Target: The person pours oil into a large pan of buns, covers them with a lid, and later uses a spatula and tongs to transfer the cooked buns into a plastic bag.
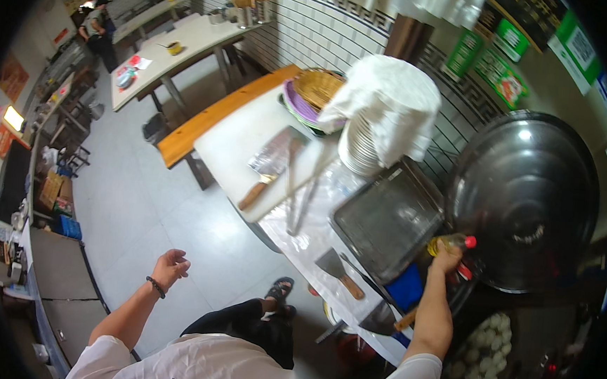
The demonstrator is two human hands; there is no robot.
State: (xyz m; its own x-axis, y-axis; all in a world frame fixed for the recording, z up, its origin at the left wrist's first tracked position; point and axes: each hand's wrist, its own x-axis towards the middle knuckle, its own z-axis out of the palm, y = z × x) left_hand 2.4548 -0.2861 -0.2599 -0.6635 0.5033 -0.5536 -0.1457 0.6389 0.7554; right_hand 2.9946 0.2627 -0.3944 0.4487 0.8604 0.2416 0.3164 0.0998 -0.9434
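Observation:
My right hand (446,258) grips a clear plastic bottle (457,240) of yellow liquid, likely oil, with a red cap. The bottle lies tilted between a dark rectangular baking tray (390,219) and a large round dark metal lid (524,205) leaning on the wall. Below my right forearm, pale round pieces of food (482,355), perhaps buns, fill a dark pan. My left hand (170,269), a beaded bracelet at its wrist, hangs over the floor with loosely curled fingers and nothing in it.
A wide scraper (341,274) lies near the table edge. A cleaver (270,168) and tongs (293,199) rest across a white cutting board (227,147). Cloth-covered stacked plates (356,145) stand behind. A wooden bench (224,118) and dining table (198,39) lie beyond; a person (100,32) stands far left.

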